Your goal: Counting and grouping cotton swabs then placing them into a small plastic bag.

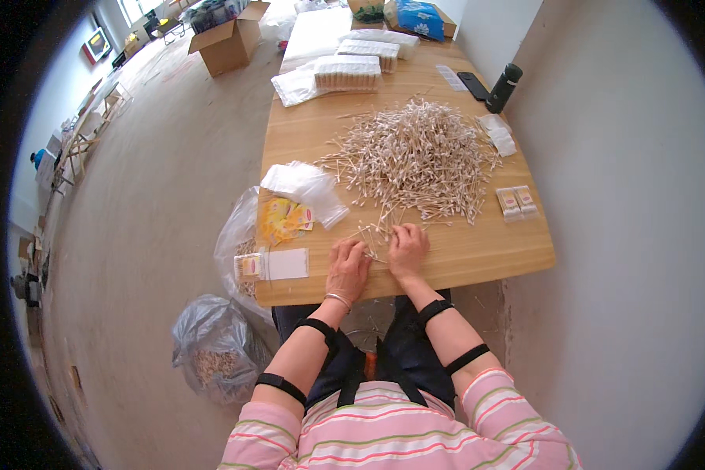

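1. The left hand [348,270] rested on the tabletop with its fingers curled down, and the right hand [408,249] lay just beside it with its fingers bent; whether either was pinching anything could not be told.

2. A thin scatter of white-tipped, pale-stemmed cotton swabs [374,241] lay between and just ahead of the fingers, at the near fringe of a big, tangled heap of cotton swabs [419,153] on the pale wood-grain table [470,249]. Because the stems pointed every way, a pull on one could well have dragged out crossed neighbours.

3. The heap had sloping sides and no rim around it, so a nudge low on its near side might have let swabs slide toward the hands.

4. The scatter was near the table's front edge; a sweep of either wrist could have pushed loose pieces off onto the person's lap or the floor.

5. To the left, a clear plastic packet of swabs with a yellow label [247,267] appeared to reach past the table's side edge, so a bump from the left forearm might have tipped it off.

6. The flimsy, translucent plastic bags [301,185] lay loosely over one another near the yellow printed wrappers [283,219]; being so light, they would probably have shifted at a brush or draught.
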Available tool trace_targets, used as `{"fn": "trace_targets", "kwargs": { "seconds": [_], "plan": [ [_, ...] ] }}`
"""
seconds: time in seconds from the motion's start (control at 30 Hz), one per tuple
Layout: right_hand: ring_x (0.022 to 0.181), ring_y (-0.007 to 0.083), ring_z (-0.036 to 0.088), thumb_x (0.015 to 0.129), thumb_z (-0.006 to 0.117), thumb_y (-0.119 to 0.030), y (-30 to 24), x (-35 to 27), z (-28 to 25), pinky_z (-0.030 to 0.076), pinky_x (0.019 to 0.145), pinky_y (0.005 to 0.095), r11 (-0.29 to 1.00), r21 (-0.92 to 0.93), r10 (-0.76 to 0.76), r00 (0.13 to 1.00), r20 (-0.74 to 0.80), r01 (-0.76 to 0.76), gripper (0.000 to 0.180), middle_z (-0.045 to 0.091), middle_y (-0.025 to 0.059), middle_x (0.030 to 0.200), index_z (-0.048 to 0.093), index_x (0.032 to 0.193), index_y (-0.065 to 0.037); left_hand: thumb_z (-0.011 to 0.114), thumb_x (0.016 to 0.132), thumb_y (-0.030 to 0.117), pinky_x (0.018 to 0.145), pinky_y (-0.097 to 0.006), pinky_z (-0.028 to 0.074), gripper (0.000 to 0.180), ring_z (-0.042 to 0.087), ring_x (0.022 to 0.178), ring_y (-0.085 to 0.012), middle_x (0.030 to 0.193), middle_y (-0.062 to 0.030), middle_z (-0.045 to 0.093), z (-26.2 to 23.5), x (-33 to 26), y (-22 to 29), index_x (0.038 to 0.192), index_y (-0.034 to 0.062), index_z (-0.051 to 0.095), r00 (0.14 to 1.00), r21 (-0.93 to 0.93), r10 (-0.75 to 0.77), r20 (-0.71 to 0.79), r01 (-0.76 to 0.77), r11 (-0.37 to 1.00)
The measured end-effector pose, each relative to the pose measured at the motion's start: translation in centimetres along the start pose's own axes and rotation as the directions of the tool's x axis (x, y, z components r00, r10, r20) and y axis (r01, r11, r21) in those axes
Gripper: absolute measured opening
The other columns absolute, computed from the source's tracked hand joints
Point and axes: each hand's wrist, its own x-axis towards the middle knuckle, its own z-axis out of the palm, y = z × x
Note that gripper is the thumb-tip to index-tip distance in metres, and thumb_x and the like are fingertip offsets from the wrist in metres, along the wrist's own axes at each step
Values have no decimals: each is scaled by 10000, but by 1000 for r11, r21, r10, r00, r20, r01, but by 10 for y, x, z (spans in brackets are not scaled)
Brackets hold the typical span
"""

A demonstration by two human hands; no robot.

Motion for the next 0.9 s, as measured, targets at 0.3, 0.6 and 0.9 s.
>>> {"fn": "trace_targets", "kwargs": {
  "seconds": [0.3, 0.6, 0.9],
  "plan": [
    [1041, 269, 479, 788, 624, -184, -23, -16, -22, 369, 896, 430, 989, -66, -138, 988, -63, 134, 259, 540, 48, 1083, 626, 1038, -113, 612, 829, 143, 1080, -454, 267, 488, 398, 1244, -351, 1288, -177, 485, 5, -2, -5, 1281, 34, 465, 994, 129, -70, -79, 80, 988],
    [1061, 265, 459, 771, 659, -253, -18, -16, -15, 348, 935, 425, 999, -33, -2, 999, -33, 1, 324, 530, 47, 1073, 625, 1061, -114, 563, 830, 4, 869, -383, 468, 254, 582, 980, -322, 996, -154, 642, 2, -4, -9, 1079, 28, 611, 992, -93, -10, -122, -1, 996],
    [1060, 275, 449, 764, 660, -230, -17, -19, -16, 314, 950, 444, 989, -32, -143, 990, 16, 144, 343, 534, 65, 1057, 608, 1077, -99, 615, 813, 62, 828, -393, 452, 190, 578, 903, -315, 929, -115, 645, -2, -4, -5, 1002, 60, 626, 998, -83, -10, -68, 5, 997]
  ]
}}
